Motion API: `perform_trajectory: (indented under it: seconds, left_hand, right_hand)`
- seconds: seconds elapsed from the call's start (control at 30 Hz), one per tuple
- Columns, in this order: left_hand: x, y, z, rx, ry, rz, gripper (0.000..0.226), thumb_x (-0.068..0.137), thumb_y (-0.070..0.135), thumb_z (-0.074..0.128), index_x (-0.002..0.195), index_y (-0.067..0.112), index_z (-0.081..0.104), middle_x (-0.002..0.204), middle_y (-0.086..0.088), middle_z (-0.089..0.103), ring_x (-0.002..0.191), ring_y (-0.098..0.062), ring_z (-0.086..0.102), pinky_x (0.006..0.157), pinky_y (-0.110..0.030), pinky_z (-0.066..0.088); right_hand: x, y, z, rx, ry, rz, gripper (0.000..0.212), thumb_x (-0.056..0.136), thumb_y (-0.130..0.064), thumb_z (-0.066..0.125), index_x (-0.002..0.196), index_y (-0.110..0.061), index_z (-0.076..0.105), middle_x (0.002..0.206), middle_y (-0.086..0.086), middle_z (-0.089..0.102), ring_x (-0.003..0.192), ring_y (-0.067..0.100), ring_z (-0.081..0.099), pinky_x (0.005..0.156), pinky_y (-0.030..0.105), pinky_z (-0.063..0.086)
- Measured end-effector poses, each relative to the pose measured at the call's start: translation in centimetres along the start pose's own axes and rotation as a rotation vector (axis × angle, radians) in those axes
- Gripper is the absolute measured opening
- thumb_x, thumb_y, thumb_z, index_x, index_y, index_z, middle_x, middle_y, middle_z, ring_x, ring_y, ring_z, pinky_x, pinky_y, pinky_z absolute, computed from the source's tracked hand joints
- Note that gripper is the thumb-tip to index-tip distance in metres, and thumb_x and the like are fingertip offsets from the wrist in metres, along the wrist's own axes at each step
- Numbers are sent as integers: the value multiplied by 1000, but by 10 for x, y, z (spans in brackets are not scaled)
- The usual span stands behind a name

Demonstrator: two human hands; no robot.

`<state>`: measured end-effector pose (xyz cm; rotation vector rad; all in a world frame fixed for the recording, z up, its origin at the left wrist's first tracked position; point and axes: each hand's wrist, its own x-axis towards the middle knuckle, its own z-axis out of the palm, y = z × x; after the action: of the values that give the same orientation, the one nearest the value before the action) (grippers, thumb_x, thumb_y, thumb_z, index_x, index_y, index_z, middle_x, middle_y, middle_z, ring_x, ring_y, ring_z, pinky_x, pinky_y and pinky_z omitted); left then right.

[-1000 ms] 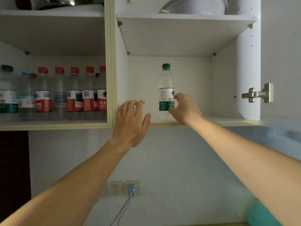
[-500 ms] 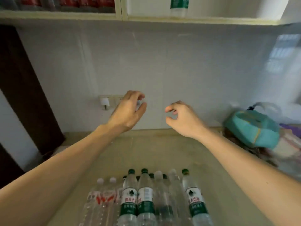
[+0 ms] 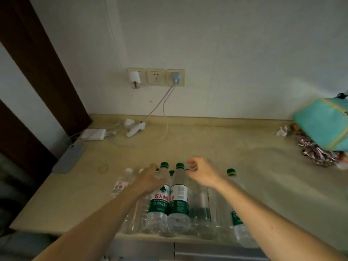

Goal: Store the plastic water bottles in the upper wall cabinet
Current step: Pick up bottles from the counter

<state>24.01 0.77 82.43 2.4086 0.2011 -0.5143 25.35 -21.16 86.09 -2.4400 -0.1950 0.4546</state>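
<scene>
Several plastic water bottles stand in a cluster at the front edge of the counter [image 3: 244, 157]. Two green-capped ones with green labels, the left [image 3: 159, 204] and the right [image 3: 178, 200], stand in the middle. White-capped ones [image 3: 120, 185] are to the left, and another green-capped bottle [image 3: 238, 219] stands at the right. My left hand [image 3: 148, 181] reaches in from the left, its fingers against the neck of the left green bottle. My right hand [image 3: 203, 175] hovers over the bottles beside the right green cap, fingers loosely curled, holding nothing. The wall cabinet is out of view.
Wall sockets [image 3: 156, 77] with a plugged cable hang above the counter's back. A white power brick [image 3: 94, 134] and a grey flat object [image 3: 69, 155] lie at the left. A teal bag [image 3: 323, 123] and crumpled wrappers [image 3: 316, 151] sit at the right.
The view has dropped from the cabinet to the counter. My right hand let go of the bottle on the shelf, and both hands came down to the bottle cluster.
</scene>
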Motion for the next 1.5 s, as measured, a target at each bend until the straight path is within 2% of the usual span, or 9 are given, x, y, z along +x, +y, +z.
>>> perform_trajectory:
  seconds: [0.37,0.5,0.67,0.87,1.0,1.1,1.2,1.37,1.5]
  left_hand:
    - [14,-17,21,-279,58,-64,82,83,49,78,151,24,40,148,2,51,94,2,52,62,-10,39]
    - [18,-18,25,-304,61,-83,79,80,50,81,146,25,44,139,2,56,87,6,51,61,-12,41]
    - [27,-18,20,-274,3,-109,83,79,50,80,148,22,44,140,-2,57,95,-8,57,61,-15,42]
    - [30,-26,-2,-458,-142,-4,38,78,39,82,113,39,66,105,12,76,92,-10,75,76,-31,63]
    - [35,-28,-29,-587,-173,65,43,82,38,83,122,36,66,104,6,78,90,-15,77,71,-30,63]
    - [47,-22,-51,-637,-124,107,48,81,41,83,126,31,68,107,4,78,94,-19,77,81,-41,63]
    - [64,-10,-74,-632,-24,183,53,84,31,82,134,23,64,117,2,75,103,-20,74,91,-50,60]
    - [85,8,-94,-544,174,351,47,80,27,86,120,39,64,110,26,70,98,9,63,75,-18,54]
    - [101,11,-83,-464,255,408,57,75,27,89,123,39,59,116,26,63,103,14,56,80,-25,52]
  right_hand:
    - [83,3,20,-170,-180,80,61,96,-50,61,146,-17,49,135,6,64,119,26,64,112,48,42]
    - [100,8,31,-126,-247,135,46,95,-55,60,107,-12,69,94,5,71,94,25,69,81,32,49]
    - [110,6,33,-79,-220,189,37,91,-47,68,75,-15,64,70,0,63,72,20,63,80,33,45]
    - [103,3,19,18,-160,99,42,94,-35,67,89,6,73,66,6,63,55,15,58,51,22,41]
    - [96,-9,-5,39,-97,34,29,98,-34,63,94,-10,79,89,4,76,83,18,71,74,32,55]
    - [93,-24,-31,62,20,-28,20,100,-31,62,84,-24,72,80,-9,69,76,8,64,65,23,43]
    - [91,-38,-57,99,225,-65,13,98,-32,65,100,-22,74,94,-7,71,87,11,66,68,21,44]
    - [87,-48,-68,85,445,-113,32,89,-38,75,117,-25,68,99,-15,64,91,4,60,67,8,36]
    - [92,-45,-54,84,443,-78,34,86,-29,80,117,-21,68,109,-7,67,102,7,58,79,17,42]
